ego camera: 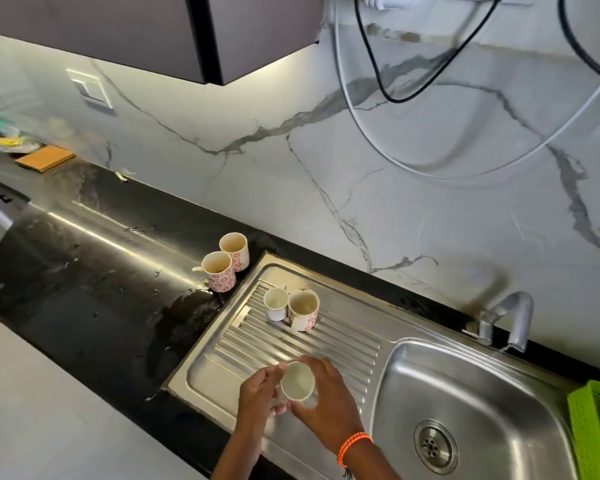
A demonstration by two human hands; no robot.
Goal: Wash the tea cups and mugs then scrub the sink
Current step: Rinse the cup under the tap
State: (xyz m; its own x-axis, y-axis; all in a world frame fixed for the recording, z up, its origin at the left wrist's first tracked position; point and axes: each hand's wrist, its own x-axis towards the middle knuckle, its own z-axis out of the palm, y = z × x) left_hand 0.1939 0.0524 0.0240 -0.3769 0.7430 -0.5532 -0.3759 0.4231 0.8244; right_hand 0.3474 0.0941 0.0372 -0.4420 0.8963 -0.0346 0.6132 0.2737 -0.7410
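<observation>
A small white cup [297, 381] is held over the ribbed steel drainboard [312, 344]. My left hand [257, 396] grips it by the handle side and my right hand [326, 400] curls round its right wall. Further back on the drainboard stand a plain white cup [276, 304] and a mug with red flowers [303, 310]. Two more flowered mugs [219, 271] [234, 251] stand on the black counter left of the drainboard. The steel sink basin [471, 403] with its drain [434, 446] lies to the right.
A grey tap [515, 320] stands behind the basin. A green plastic basket [596, 434] sits at the right edge. The black counter [84, 271] is wet near the mugs. A wooden board [45, 158] lies far left. Cables hang on the marble wall.
</observation>
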